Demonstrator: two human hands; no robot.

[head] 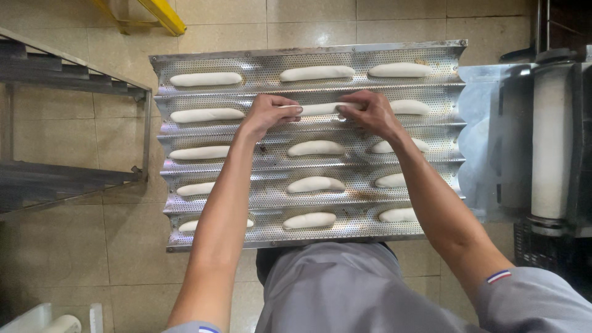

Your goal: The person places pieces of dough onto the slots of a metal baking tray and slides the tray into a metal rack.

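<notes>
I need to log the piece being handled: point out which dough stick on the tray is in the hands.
The dough stick in the middle of the second groove from the far edge: left hand and right hand pinch its ends. The others lie untouched.

Pale oblong dough piece (320,109) lengthwise in the perforated tray's (271,200) second groove

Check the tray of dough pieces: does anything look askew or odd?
Nothing is spilled or damaged. The dough pieces lie lengthwise in the channels of the perforated baguette tray. Only the dough piece in the second row's middle is unsettled, with the left hand and right hand at its ends.
</notes>
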